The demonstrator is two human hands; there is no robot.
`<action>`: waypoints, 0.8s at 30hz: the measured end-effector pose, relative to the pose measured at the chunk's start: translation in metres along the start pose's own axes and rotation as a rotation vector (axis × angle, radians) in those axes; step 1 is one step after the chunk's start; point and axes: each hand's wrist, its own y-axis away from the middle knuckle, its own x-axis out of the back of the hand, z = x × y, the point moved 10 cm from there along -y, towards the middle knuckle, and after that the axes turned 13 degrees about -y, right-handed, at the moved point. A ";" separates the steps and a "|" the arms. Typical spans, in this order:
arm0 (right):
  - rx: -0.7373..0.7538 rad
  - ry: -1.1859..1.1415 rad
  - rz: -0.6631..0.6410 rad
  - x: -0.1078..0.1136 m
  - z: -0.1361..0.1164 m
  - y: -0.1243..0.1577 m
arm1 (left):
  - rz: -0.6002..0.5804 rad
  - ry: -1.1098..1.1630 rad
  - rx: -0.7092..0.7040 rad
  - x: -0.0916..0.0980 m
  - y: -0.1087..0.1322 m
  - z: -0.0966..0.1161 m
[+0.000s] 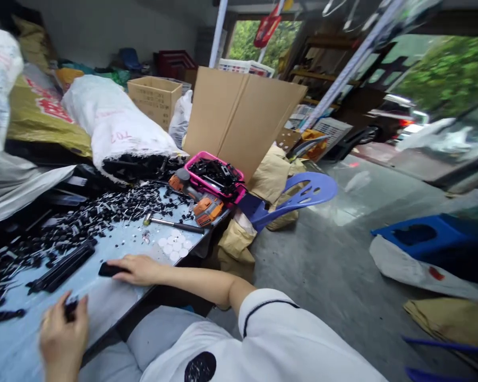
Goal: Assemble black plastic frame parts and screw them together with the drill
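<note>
My left hand (63, 326), low at the left over the table's near edge, is closed around a small black part (70, 309); its exact kind is hard to make out. My right hand (141, 269) rests on the tabletop with its fingers on a short black plastic piece (109, 269). A long black plastic body (66, 267) lies on the light blue table (121, 245) just beyond both hands. Past my right hand is a patch of round white stickers (174, 247), and behind it lies a hammer (173, 223) with a dark handle.
Loose black and silver small parts (99, 212) heap along the back of the table. Near the far corner are an orange cordless drill (207, 208) and a pink basket (213, 187) of black parts. A cardboard sheet (242, 116) and a blue plastic chair (306, 188) stand beyond.
</note>
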 end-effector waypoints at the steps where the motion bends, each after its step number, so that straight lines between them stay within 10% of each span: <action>1: -0.027 -0.151 0.039 0.005 0.001 -0.001 | 0.080 -0.038 0.098 0.002 0.000 -0.005; 11: -0.419 -1.102 -0.085 -0.049 0.017 -0.011 | -0.145 0.414 0.438 -0.026 -0.002 -0.007; 24: 0.095 -0.746 -0.180 -0.013 -0.034 -0.017 | 0.370 0.086 0.259 0.039 0.010 0.041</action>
